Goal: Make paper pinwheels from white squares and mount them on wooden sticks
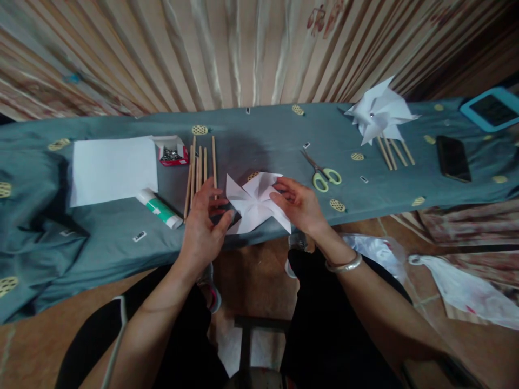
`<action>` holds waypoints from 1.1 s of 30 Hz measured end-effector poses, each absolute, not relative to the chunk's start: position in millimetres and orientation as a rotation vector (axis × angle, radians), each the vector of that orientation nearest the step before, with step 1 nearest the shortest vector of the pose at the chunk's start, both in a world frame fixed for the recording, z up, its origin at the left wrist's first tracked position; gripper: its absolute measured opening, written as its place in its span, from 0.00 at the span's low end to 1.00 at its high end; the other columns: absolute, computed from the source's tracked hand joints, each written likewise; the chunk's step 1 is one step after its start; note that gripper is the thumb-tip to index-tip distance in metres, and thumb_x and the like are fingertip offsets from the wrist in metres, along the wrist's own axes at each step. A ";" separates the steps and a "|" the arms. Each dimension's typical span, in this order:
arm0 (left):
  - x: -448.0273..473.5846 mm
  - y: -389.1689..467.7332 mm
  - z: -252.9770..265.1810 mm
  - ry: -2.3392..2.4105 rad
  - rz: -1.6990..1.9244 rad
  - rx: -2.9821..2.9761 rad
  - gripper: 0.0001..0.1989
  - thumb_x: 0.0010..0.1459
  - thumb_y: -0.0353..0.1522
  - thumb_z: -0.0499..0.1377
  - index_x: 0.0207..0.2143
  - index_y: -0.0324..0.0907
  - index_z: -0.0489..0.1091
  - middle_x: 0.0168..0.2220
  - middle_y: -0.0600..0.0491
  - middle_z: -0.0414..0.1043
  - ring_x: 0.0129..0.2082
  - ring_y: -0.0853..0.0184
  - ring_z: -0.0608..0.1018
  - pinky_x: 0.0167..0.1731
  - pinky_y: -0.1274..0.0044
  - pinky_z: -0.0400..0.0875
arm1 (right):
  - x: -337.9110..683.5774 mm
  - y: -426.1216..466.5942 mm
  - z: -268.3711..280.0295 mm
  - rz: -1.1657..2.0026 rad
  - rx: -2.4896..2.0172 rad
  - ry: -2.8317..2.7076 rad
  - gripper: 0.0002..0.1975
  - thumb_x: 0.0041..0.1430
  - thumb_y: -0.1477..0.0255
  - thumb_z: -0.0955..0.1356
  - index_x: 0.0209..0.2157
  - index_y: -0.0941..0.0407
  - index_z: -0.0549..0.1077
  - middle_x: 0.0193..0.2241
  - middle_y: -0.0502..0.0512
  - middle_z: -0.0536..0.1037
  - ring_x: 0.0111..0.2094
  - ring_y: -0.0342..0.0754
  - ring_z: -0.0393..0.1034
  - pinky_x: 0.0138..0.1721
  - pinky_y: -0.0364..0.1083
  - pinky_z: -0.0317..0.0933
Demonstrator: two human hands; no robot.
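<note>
A white paper pinwheel sits at the centre of the frame, by the near edge of a table spread with a grey-green cloth, its pointed blades fanned out and their folds gathered in toward the middle. The left hand is at its left side, thumb and fingers parted with a gap between them, the thumb tip close to a blade (whether it actually touches the paper is hard to make out). The right hand is at the opposite side, fingers curled and thumb laid against the paper; I cannot tell whether they pinch it. Just left of centre, next to the left hand, wooden sticks lie roughly side by side, one a little apart from the others. Farther left are a small red box with metal pins in it, a pile of white paper and a green and white tube lying at a slant by the paper's lower right corner. Right of centre, scissors with light green handles point to the upper left. At the upper right of the frame, assembled pinwheels lie bunched together with their sticks toward the viewer, and beyond them are a dark phone and a blue-framed screen.
</note>
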State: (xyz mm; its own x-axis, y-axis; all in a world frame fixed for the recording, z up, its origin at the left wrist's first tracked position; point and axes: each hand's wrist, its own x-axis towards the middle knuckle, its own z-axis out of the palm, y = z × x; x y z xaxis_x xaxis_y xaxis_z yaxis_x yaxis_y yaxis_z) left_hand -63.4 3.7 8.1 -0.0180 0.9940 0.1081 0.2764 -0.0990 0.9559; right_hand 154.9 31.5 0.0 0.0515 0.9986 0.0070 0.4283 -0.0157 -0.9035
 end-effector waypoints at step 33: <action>-51.9 21.5 47.4 0.947 0.976 0.672 0.13 0.37 0.34 0.71 0.28 0.38 0.77 0.26 0.51 0.79 0.26 0.67 0.79 0.33 0.75 0.75 | 151.6 32.3 47.1 1.283 -1.179 -1.249 0.26 0.52 0.65 0.71 0.53 0.50 0.69 0.53 0.54 0.76 0.55 0.55 0.70 0.55 0.58 0.68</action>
State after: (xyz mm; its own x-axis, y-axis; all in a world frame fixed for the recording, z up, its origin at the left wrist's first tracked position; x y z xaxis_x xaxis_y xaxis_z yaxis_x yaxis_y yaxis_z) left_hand -51.9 21.5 47.4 0.2398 0.9040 -0.3538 -0.3803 0.4228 0.8225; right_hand 151.6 32.3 47.1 -0.0757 0.9970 -0.0178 -0.0091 -0.0186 -0.9998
